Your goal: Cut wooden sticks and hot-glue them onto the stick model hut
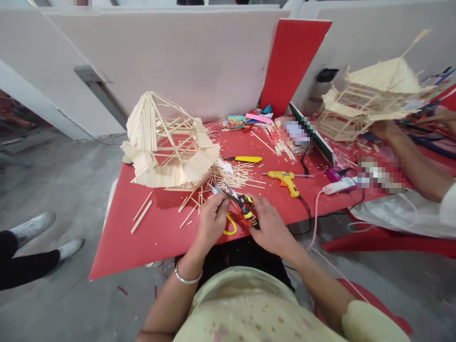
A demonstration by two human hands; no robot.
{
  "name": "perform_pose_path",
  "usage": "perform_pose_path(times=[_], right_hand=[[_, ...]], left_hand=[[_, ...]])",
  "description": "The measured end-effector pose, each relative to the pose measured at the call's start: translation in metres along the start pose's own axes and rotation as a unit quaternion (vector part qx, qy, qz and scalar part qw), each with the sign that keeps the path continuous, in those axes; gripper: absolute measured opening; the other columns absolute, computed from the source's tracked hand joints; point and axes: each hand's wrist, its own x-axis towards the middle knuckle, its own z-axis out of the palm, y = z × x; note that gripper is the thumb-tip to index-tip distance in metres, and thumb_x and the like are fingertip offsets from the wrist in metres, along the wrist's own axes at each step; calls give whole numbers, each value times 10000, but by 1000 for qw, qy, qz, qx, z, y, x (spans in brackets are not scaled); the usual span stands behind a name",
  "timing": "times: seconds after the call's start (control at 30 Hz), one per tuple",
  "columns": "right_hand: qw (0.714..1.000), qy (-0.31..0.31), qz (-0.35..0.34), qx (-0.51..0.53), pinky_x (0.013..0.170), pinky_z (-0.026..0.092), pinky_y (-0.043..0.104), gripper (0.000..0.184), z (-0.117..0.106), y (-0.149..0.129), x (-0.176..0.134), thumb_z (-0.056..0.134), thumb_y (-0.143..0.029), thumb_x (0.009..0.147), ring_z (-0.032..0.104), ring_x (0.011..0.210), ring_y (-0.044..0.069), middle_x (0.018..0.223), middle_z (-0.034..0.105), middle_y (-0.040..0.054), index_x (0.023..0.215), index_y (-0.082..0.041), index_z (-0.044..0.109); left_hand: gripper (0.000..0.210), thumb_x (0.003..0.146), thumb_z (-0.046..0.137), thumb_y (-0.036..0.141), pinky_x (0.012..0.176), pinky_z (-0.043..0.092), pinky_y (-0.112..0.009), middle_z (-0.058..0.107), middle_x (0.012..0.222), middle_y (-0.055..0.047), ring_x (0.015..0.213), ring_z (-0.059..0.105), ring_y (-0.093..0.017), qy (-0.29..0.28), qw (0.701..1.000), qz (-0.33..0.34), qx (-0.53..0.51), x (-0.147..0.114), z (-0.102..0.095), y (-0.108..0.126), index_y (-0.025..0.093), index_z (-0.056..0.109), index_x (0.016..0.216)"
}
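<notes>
My right hand (269, 223) is closed around the black-and-yellow handles of a pair of hand shears (245, 205). Close by the jaws, my left hand (213, 216) has its fingers pinched together; what sits between them is too small to make out. Beneath the hands lies a yellow loop handle (231, 225), seemingly of scissors, on the red table (142, 251). Just beyond is a scatter of thin wooden sticks (242, 175). A model pavilion (174, 147) built of such sticks, with a partly covered roof, stands at the left back.
A yellow utility knife (247, 159) and a yellow glue gun (287, 181) with its cord lie right of the pile. Two loose sticks (141, 216) rest at left. A second stick model (370, 97) stands beside another person's arm (416, 156). White boards (171, 57) rise behind.
</notes>
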Motion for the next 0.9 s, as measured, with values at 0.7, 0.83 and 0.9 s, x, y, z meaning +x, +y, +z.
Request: perform_pose_path(times=[0.7, 0.83, 0.9], right_hand=[[994, -22, -81, 67, 1101, 365, 484, 651, 2, 23, -2, 572, -289, 830, 445, 1327, 298, 1415, 500, 157, 1440, -185, 372], [997, -5, -64, 46, 1058, 397, 493, 626, 9, 27, -4, 577, -275, 797, 507, 1247, 320, 1334, 560, 166, 1394, -164, 426], [998, 0, -43, 55, 946, 467, 443, 476, 15, 26, -4, 553, -227, 780, 597, 1056, 290, 1122, 650, 130, 1253, -176, 529]], left_hand=[[353, 918, 568, 366, 515, 325, -222, 492, 560, 15, 519, 415, -96, -100, 984, -98, -111, -7, -8, 0, 177, 559, 620], [380, 887, 622, 423, 474, 271, -208, 449, 537, 30, 482, 343, -71, -139, 962, -142, -187, -9, -9, 1, 170, 544, 615], [386, 879, 636, 446, 467, 260, -208, 443, 534, 30, 480, 337, -67, -155, 952, -150, -216, -11, -6, 2, 165, 560, 626]])
